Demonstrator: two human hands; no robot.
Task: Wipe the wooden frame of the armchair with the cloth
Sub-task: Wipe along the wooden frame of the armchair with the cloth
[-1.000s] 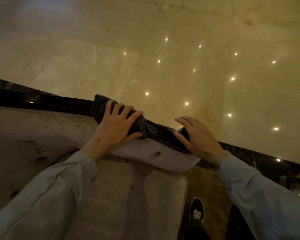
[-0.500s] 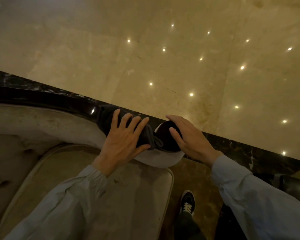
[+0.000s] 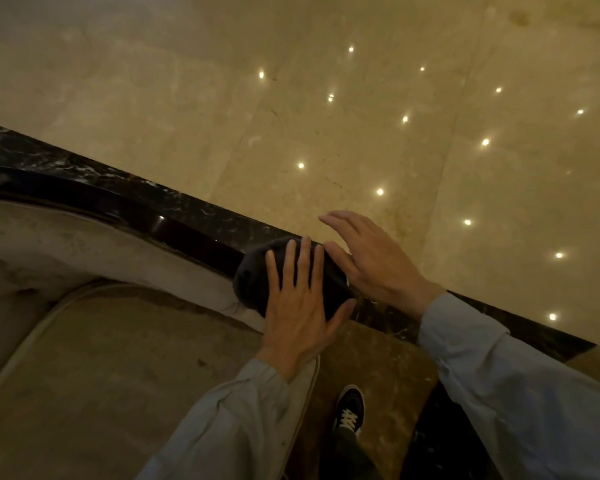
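The armchair's dark glossy wooden frame [image 3: 174, 225] curves along the top of its beige padded arm [image 3: 84, 244]. A dark grey cloth [image 3: 253, 271] is bunched over the right end of that frame. My left hand [image 3: 300, 306] lies flat on the cloth with fingers spread, pressing it onto the wood. My right hand [image 3: 374, 258] hovers just right of the cloth, fingers apart, holding nothing. The frame's end is hidden under the cloth and hands.
The beige seat cushion [image 3: 125, 372] fills the lower left. A black marble floor strip [image 3: 520, 327] runs diagonally behind the chair, with polished beige floor [image 3: 326, 98] beyond. My black shoe [image 3: 350, 410] stands beside the chair's front corner.
My left hand has slid the cloth rightward along the frame to its end. My right hand has lifted off the frame's end and now hovers open beside the cloth.
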